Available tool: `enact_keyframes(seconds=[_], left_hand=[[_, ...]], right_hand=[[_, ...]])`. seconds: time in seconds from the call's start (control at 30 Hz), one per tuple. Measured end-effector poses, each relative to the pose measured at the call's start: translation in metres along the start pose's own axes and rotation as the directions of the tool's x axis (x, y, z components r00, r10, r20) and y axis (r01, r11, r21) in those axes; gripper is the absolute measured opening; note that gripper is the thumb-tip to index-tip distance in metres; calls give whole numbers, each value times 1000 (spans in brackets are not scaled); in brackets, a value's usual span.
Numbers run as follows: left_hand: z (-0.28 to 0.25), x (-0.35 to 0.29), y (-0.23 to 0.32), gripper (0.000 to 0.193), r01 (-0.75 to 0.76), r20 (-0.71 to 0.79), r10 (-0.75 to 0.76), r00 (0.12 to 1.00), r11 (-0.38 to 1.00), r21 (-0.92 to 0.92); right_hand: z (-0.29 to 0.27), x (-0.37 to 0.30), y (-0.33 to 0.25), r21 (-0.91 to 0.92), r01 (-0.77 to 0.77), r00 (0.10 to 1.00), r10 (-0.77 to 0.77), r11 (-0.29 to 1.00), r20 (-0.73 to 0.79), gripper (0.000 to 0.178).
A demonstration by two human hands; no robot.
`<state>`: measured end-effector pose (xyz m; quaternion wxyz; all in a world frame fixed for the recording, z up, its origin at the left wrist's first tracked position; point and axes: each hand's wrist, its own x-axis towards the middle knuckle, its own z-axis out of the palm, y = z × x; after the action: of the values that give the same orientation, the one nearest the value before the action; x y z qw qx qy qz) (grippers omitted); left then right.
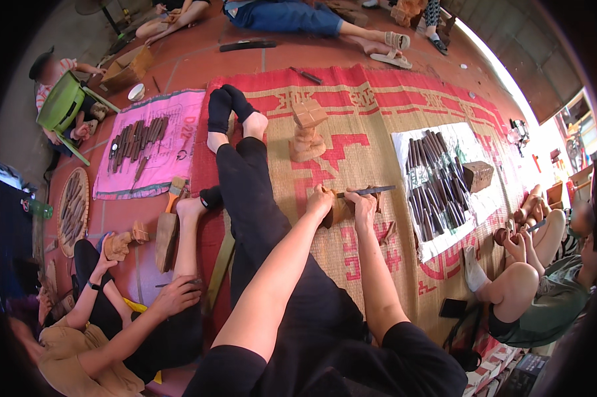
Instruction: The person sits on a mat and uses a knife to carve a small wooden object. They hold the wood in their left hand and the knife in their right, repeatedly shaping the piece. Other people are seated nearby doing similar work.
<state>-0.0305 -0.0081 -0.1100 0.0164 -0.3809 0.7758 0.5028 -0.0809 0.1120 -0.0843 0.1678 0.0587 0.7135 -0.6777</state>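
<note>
In front of me on the woven mat [378,264], my right hand [362,205] is closed around a dark carving chisel [384,189]. Its long end sticks out to the right, and the other end points at my left hand [321,200]. That hand is closed on a brown wood piece [341,213], close to the chisel's tip; my hands partly hide the wood, so its shape is unclear. Wood scraps [388,233] lie just right of it. Farther off stands a pale carved wooden figure [308,140] with a blocky top.
Rows of dark-handled chisels lie on a white sack [404,142] at right, beside a wooden block [477,176]. More tools lie on a pink sack [179,172] at left, near a brush [174,192]. Co-workers sit left and right; one holds a carved figure [118,246].
</note>
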Motion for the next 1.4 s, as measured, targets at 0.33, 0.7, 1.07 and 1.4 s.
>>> enact_keyframes(seconds=[0.33, 0.7, 1.07, 1.4], left_hand=[[-20, -20, 15, 73, 168, 268, -107, 958, 962, -215], [-21, -30, 5, 116, 75, 355, -13, 935, 984, -161], [-4, -21, -13, 138, -11, 350, 22, 936, 999, -32], [-6, -21, -4, 139, -52, 362, 38, 932, 998, 28]], right_hand=[[-9, -11, -4, 119, 24, 999, -28, 993, 34, 21], [-18, -23, -15, 180, 26, 994, -44, 983, 99, 20], [-28, -25, -7, 198, 62, 992, -81, 978, 92, 15], [-31, -14, 3, 187, 102, 988, -122, 977, 97, 17]])
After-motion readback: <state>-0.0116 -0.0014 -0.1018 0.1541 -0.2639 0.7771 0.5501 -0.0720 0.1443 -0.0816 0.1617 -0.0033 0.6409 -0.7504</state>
